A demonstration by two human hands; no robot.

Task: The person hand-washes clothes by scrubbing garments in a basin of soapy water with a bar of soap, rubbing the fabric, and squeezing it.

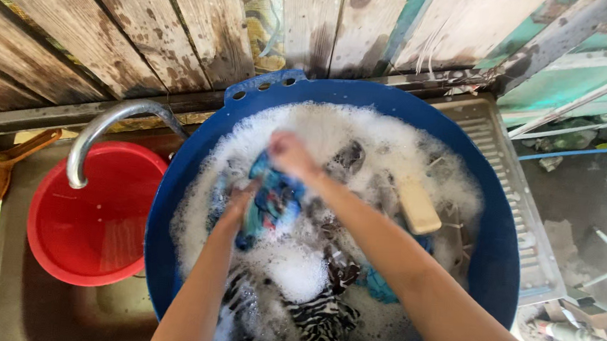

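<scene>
Both hands, left [240, 200] and right [292, 155], are clenched on a blue cloth [272, 200] over the sudsy tub [173, 182], and it looks floppy, soaked-heavy and slick, so I'd bunch it.

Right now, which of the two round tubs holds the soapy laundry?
The big blue tub, where both hands rub a blue cloth in foam. The smaller red tub under the tap has none.

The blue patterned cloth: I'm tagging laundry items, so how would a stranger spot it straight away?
Start at the big blue tub full of suds beside the red basin. Above the foam near its middle, the left hand and right hand bunch the blue patterned cloth between them. Unlike the black-and-white striped garment lying lower in the suds, it is bright blue and lifted.
</scene>
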